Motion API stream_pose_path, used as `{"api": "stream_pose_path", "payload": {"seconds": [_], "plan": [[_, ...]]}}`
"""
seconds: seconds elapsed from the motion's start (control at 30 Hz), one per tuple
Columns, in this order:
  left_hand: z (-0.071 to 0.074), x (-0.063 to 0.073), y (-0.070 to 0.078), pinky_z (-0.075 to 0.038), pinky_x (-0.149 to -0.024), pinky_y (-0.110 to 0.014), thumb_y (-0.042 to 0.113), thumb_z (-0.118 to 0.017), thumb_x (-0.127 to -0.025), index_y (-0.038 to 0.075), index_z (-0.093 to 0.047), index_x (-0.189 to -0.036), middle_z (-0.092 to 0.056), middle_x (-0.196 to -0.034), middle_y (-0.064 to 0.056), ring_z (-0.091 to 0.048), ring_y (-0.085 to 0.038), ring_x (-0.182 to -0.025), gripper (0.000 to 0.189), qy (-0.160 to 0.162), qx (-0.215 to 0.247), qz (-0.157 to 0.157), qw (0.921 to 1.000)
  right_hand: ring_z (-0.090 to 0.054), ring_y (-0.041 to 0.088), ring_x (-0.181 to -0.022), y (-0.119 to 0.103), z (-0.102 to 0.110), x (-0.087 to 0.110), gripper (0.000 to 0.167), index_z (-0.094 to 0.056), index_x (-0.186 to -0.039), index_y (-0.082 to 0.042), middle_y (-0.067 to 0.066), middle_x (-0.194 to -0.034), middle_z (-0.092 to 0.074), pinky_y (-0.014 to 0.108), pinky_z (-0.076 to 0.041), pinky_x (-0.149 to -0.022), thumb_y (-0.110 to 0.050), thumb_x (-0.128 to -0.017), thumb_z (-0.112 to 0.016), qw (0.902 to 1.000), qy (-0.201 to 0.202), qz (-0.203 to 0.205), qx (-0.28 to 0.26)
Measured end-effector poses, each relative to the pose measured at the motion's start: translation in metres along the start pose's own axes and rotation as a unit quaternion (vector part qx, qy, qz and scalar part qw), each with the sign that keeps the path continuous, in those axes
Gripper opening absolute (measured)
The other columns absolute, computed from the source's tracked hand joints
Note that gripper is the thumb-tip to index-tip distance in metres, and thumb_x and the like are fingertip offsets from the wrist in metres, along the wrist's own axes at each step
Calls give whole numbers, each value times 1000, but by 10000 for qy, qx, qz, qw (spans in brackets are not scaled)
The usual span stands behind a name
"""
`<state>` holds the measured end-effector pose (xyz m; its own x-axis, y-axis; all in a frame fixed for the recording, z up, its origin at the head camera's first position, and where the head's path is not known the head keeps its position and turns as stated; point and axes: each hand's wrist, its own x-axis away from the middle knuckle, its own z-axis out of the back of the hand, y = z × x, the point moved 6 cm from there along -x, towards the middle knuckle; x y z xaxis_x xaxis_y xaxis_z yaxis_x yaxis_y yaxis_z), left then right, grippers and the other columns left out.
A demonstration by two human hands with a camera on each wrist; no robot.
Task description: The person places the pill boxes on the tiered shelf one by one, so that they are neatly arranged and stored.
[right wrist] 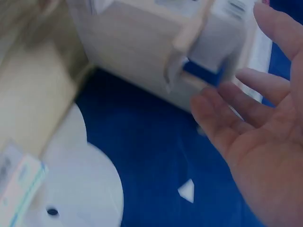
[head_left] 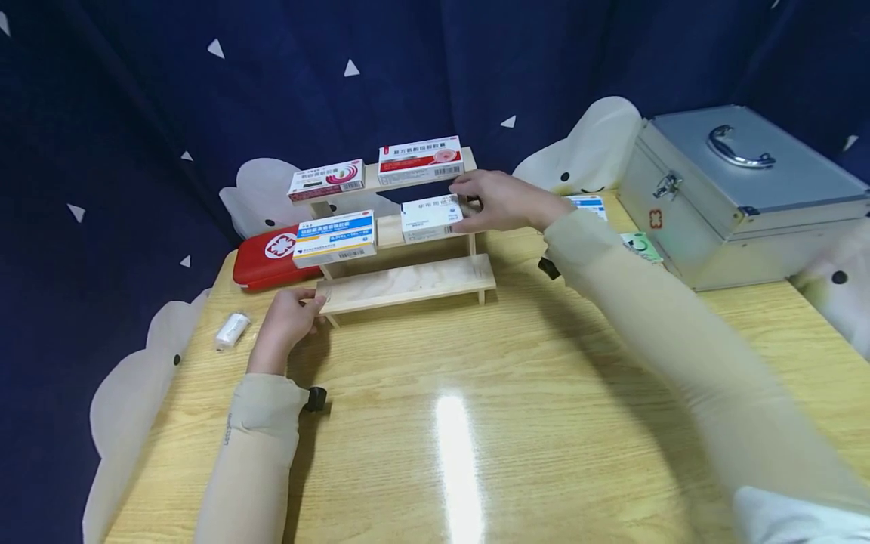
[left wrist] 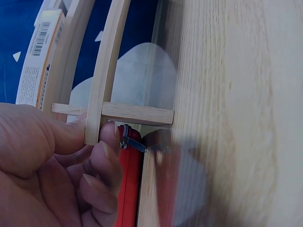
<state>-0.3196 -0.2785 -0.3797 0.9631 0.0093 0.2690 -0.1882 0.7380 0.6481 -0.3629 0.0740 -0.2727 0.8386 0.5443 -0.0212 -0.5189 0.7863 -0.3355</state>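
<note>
A small wooden three-step rack (head_left: 408, 284) stands on the table with medicine boxes on its upper two steps. My left hand (head_left: 288, 321) pinches the left end of the lowest step; the left wrist view shows the thumb (left wrist: 66, 135) on one face of the board and fingers on the other. On the middle step, my right hand (head_left: 499, 200) is at the right end of a white medicine box (head_left: 431, 217). Its fingers (right wrist: 255, 104) are spread loosely beside the box in the right wrist view. A blue-and-white medicine box (head_left: 335, 239) sits left on that step.
Two red-and-white medicine boxes, a left one (head_left: 328, 180) and a right one (head_left: 420, 160), lie on the top step. Behind the rack's left side is a red first-aid case (head_left: 261, 261). A white wrapped roll (head_left: 232, 331) lies left; a metal case (head_left: 734, 189) stands right.
</note>
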Motion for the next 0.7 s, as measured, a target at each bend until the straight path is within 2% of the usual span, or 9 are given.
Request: {"api": "stream_pose_path", "payload": {"seconds": [0.1, 0.2, 0.33, 0.5, 0.63, 0.7], "plan": [[1, 0, 3, -43, -78, -37, 26, -49, -105, -4, -47, -142, -68, -100, -21, -61, -26, -78, 47, -43, -31, -22, 10000, -37, 35, -138, 4, 14, 23, 75, -43, -148, 1, 19, -153, -37, 46, -29, -112, -39, -90, -72, 9999, -28, 9, 127], [2, 0, 4, -41, -78, -38, 27, -49, -105, -2, -48, -142, -68, -102, -21, -60, -27, -81, 48, -75, -73, 4, 9999, -45, 37, -131, 11, 26, 51, 72, -43, -148, 1, 21, -151, -38, 49, -34, -108, -38, -93, -70, 9994, -108, -108, 314], [3, 0, 5, -40, -78, -38, 28, -50, -105, -1, -49, -142, -68, -102, -20, -58, -26, -79, 48, -69, -75, -14, 9999, -45, 39, -130, 24, 38, 87, 71, -44, -147, 1, 22, -149, -40, 52, -34, -106, -34, -92, -71, 9982, -75, -339, 484], [2, 0, 3, -40, -78, -38, 29, -50, -105, -1, -49, -142, -68, -102, -19, -58, -27, -80, 47, -91, -76, -28, 9999, -41, 42, -132, 46, 46, 125, 73, -42, -148, 0, 23, -149, -38, 56, -32, -106, -34, -91, -72, 9964, -91, -696, 475], [1, 1, 2, -39, -80, -38, 29, -49, -105, -1, -48, -143, -67, -103, -20, -58, -28, -82, 48, -150, -92, -5, 9998, -42, 43, -129, 63, 47, 149, 75, -40, -150, -2, 24, -150, -36, 60, -34, -101, -37, -92, -71, 9926, -221, -1085, 505], [0, 1, 2, -39, -80, -39, 30, -49, -105, 0, -47, -143, -67, -104, -20, -57, -28, -82, 49, -173, -96, 31, 9998, -46, 44, -124, 70, 47, 159, 74, -41, -149, -1, 25, -149, -38, 61, -37, -98, -38, -92, -71, 9918, -183, -1136, 563]]}}
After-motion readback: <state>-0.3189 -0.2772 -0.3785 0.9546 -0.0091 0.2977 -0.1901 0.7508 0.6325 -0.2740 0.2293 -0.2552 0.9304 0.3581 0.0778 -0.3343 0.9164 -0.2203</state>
